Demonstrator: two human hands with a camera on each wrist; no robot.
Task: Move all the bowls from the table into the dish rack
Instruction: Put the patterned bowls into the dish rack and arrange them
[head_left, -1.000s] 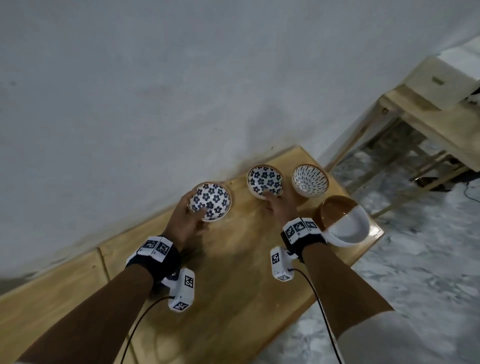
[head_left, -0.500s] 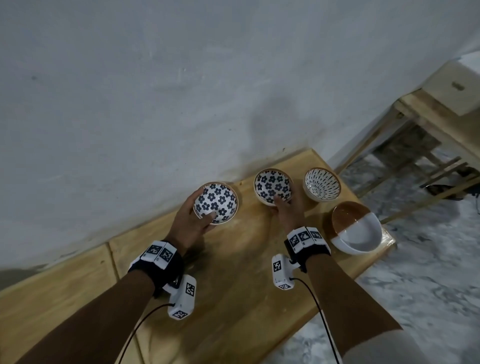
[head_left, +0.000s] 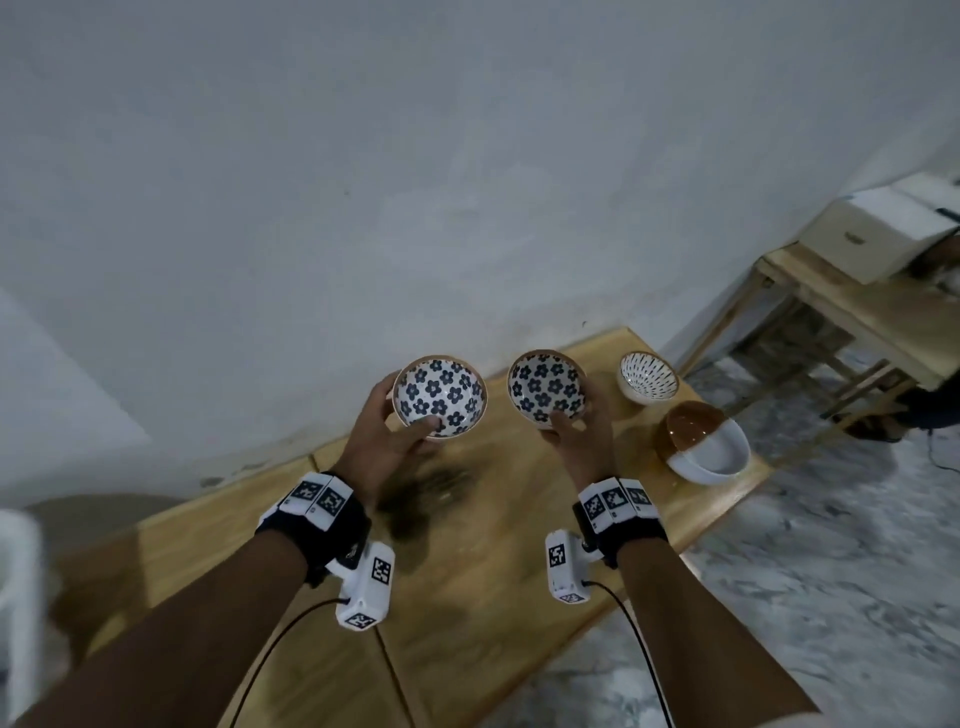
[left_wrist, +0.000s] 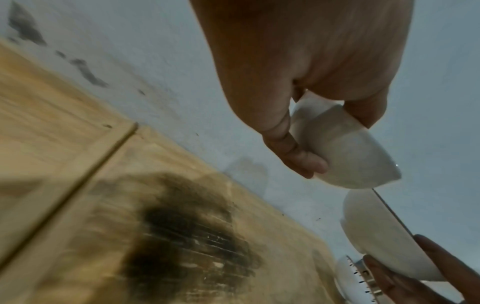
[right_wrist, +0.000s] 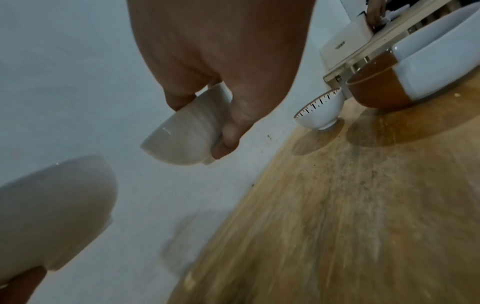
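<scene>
Left hand (head_left: 382, 441): grips one flowered bowl (head_left: 439, 396), held above the wooden table (head_left: 467, 597). Right hand (head_left: 582, 441): grips a second flowered bowl (head_left: 546, 388), likewise raised. Dashed bowl (head_left: 648, 377) and brown-and-white bowl (head_left: 701, 441): standing on the table's right end.

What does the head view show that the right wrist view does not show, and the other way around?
Only the head view shows the blue flower pattern inside the two lifted bowls, the left hand's bowl and the right hand's bowl, and both wristbands with their markers. Only the right wrist view shows the plain pale underside and foot of the right hand's bowl, with the right hand curled under it. Both show the dashed-pattern bowl and the brown and white bowl standing on the wooden table.
</scene>
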